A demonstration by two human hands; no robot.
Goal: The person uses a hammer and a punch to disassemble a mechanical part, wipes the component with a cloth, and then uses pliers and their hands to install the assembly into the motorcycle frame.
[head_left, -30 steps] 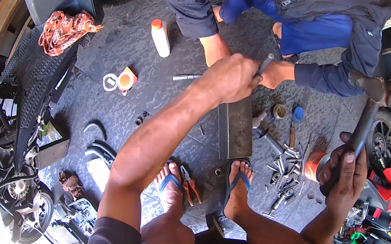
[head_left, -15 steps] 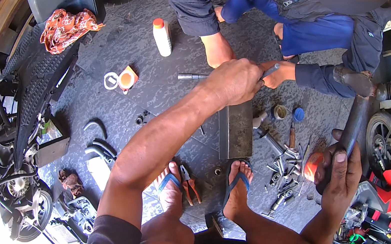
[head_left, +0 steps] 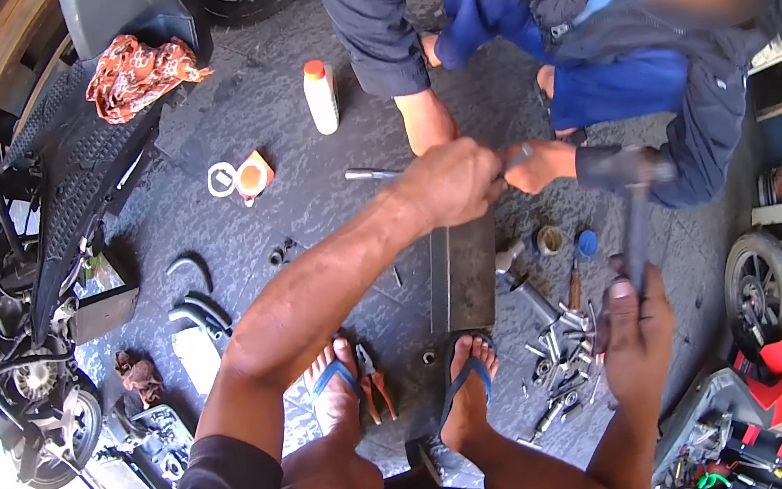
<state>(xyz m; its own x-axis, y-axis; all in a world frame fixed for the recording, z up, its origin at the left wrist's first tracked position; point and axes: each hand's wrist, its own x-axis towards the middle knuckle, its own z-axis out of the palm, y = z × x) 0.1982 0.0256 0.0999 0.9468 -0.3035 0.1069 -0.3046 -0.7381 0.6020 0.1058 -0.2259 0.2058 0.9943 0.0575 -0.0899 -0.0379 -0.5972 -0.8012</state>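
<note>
Hammer [head_left: 638, 226]: our right hand [head_left: 634, 328] is gripping its handle, right of the metal block [head_left: 466, 274]; we're guessing head-heavy; low hold.
Metal rod [head_left: 519, 156]: our left hand [head_left: 453, 183] is clenching it over the block's far end; we're guessing rigid, slick.

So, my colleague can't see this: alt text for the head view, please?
A person's right hand grips a blurred hammer, while the left hand seemingly holds a rod near the far end of a metal block, beside a co-worker's hand. Metal parts, pliers and a bottle sit on the floor.
</note>
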